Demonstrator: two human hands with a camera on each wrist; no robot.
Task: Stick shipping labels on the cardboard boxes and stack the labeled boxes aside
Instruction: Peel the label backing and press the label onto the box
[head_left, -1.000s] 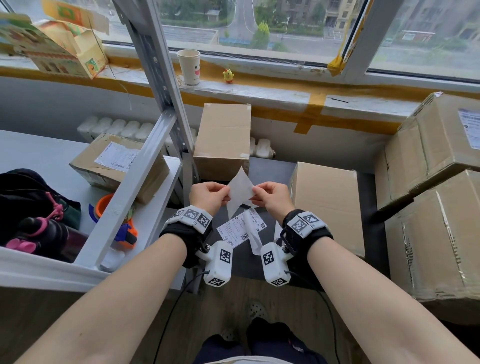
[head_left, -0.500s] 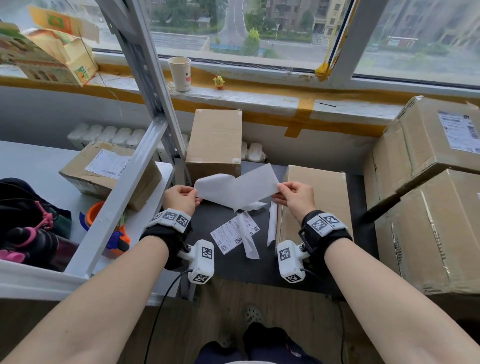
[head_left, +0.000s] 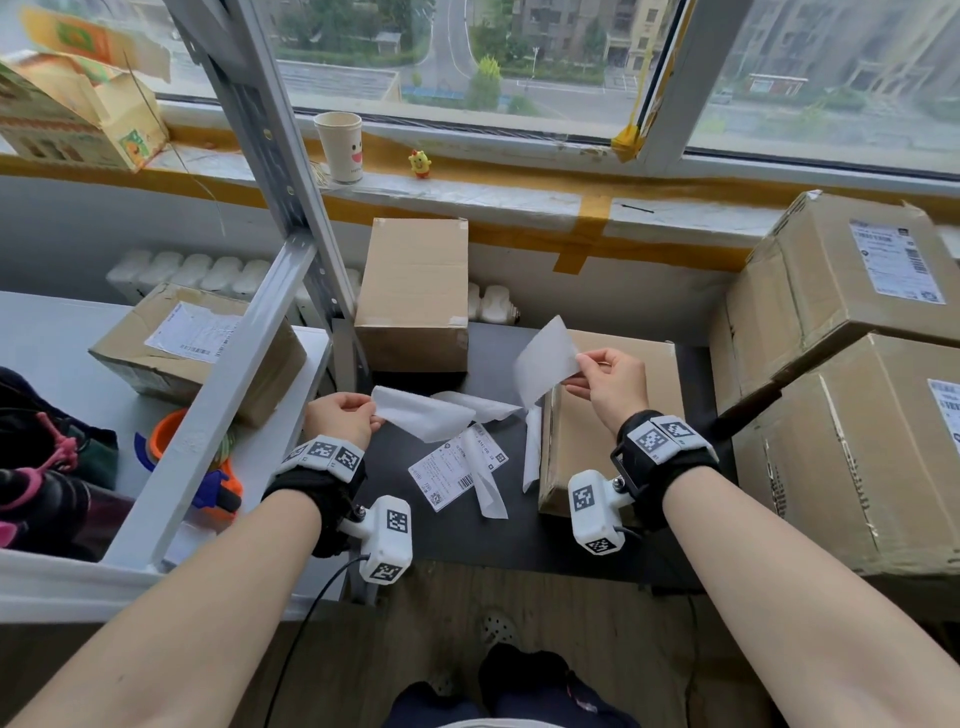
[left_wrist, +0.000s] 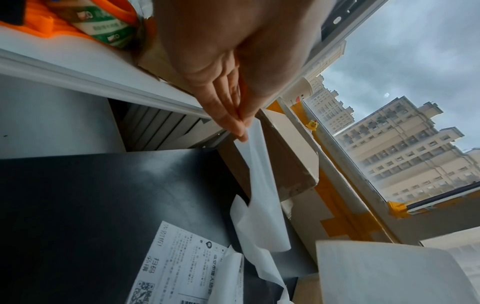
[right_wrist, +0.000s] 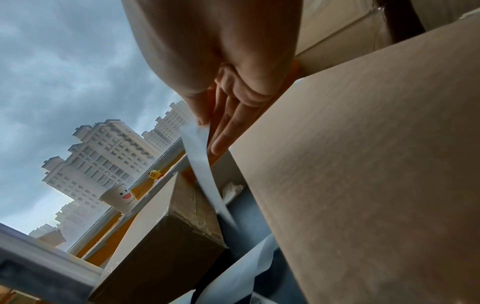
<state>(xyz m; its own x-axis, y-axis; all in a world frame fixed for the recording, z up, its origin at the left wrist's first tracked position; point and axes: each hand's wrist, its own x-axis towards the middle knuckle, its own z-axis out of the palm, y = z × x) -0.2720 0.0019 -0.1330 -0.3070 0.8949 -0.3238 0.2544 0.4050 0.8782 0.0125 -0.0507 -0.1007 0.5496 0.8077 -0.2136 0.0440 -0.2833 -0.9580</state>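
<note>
My right hand pinches a peeled white label by its edge, blank side toward me, just above the far left corner of a plain cardboard box. In the right wrist view thumb and fingers clamp the label. My left hand pinches the white backing sheet low over the black table; the left wrist view shows the backing sheet hanging from the fingertips. A printed label lies on the table. A second plain box stands behind.
Two labeled boxes are stacked at the right, and another labeled box sits on the left shelf. Loose backing strips lie by the front box. A slanted metal rack post stands at left, with an orange tape dispenser behind it.
The hands have pulled apart and the two sheets have separated. My right hand has carried the label right, over the box; my left has dropped toward the table with the backing.
</note>
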